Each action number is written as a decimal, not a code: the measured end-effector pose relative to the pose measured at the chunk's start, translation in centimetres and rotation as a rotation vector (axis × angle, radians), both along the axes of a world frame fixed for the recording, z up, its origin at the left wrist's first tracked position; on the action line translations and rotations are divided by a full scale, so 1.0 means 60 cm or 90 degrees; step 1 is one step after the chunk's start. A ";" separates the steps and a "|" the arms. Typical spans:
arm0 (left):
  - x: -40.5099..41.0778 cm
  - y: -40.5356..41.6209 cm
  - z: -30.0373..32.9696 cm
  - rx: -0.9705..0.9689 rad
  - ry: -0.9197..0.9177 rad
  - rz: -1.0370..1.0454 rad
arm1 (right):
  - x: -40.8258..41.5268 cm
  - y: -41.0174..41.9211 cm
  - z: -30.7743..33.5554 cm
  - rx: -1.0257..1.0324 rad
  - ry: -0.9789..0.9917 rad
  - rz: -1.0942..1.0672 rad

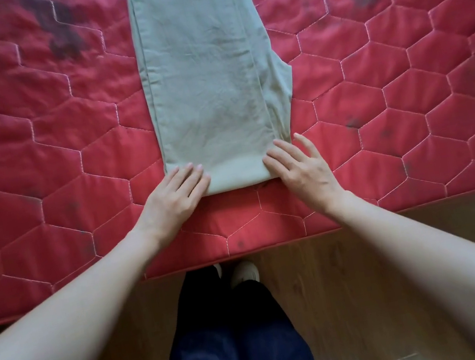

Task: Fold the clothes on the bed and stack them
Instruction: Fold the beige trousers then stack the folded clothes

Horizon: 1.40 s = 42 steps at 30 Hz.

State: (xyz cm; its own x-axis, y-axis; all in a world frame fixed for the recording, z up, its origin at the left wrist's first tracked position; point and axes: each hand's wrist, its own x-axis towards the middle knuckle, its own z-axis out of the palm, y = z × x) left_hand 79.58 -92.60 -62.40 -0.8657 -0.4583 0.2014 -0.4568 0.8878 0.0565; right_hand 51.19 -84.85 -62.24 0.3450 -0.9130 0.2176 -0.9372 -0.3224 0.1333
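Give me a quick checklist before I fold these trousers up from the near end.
1. Trousers lie flat on the bed, legs stacked lengthwise: ok, though the lower layer sticks out along the right edge.
2. Left hand on the near left corner, fingers straight: ok.
3. Right hand on the near right corner, fingers straight: ok.
4. Near edge square and rounded over: ok.
5. Far end laid straight: cannot tell, it runs out of the top of the view.
6. Other clothes or a stack to add to: cannot tell, none in view.
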 end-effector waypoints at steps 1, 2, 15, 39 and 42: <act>0.002 -0.006 0.008 0.027 0.021 0.010 | -0.003 -0.005 0.011 0.010 -0.025 -0.006; 0.005 -0.013 0.018 0.062 0.042 0.021 | -0.007 -0.012 0.023 0.033 -0.066 -0.014; 0.006 -0.134 0.295 0.248 0.231 0.158 | -0.056 -0.128 0.286 0.192 -0.433 -0.107; -0.121 -0.591 0.192 0.494 0.384 0.437 | -0.109 -0.583 0.215 0.248 -0.736 -0.442; -0.133 -0.624 0.164 0.525 0.373 0.456 | -0.115 -0.616 0.181 0.244 -0.736 -0.463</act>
